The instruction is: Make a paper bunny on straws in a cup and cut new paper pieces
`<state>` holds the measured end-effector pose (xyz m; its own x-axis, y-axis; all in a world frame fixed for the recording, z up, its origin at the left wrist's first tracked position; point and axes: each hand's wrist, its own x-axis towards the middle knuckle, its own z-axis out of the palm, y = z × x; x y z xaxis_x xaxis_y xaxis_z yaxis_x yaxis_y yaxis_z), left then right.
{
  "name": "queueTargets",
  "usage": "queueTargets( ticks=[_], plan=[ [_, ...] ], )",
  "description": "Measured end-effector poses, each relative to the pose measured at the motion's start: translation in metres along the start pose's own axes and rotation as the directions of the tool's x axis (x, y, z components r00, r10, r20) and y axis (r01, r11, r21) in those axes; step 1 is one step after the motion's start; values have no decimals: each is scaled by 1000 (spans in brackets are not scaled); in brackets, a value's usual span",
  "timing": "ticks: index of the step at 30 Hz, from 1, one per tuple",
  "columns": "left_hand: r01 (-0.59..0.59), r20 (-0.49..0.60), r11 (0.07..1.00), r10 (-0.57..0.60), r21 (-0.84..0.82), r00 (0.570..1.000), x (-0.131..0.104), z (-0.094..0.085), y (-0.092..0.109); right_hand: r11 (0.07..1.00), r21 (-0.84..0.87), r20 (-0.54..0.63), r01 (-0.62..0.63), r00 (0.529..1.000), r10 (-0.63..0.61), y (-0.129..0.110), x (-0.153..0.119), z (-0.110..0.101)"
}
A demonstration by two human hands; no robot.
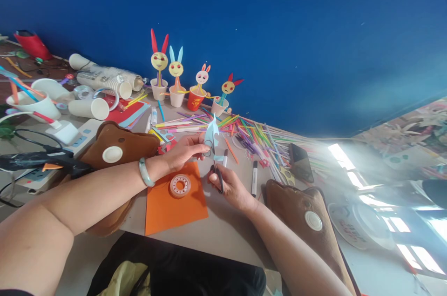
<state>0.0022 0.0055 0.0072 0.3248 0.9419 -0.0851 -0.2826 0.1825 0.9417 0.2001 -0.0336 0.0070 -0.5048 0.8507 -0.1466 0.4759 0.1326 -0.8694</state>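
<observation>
Between thumb and fingers, my left hand (188, 149) pinches a piece of light blue paper (211, 134) with a drawn circle on it and a ragged, cut top. A pair of scissors (217, 178) with black handles is gripped in my right hand (232, 186), its blades pointing up against the paper. Beneath my hands an orange paper sheet (176, 219) lies on the table, with a roll of clear tape (180, 185) on top of it. A green bangle (145, 172) circles my left wrist.
Several rabbit-faced paper cup figures (177, 77) stand along the blue wall. Coloured pipe cleaners (251, 135) are strewn behind my hands. Brown plush pouches (296, 207) lie on both sides. A marker (254, 178) and a dark phone (301, 162) are at right; a power strip (84, 135) is at left.
</observation>
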Motion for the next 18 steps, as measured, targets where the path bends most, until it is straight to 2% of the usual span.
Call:
queueTargets(
  ticks=[8,18],
  plan=[
    [-75,74,997,72,34,995,1,-1,0,1000,-4,-22,-6,1000,6,2,0,0],
    [-59,20,997,58,48,998,0,1,5,1000,-11,-25,-7,1000,7,3,1,-1]
  ],
)
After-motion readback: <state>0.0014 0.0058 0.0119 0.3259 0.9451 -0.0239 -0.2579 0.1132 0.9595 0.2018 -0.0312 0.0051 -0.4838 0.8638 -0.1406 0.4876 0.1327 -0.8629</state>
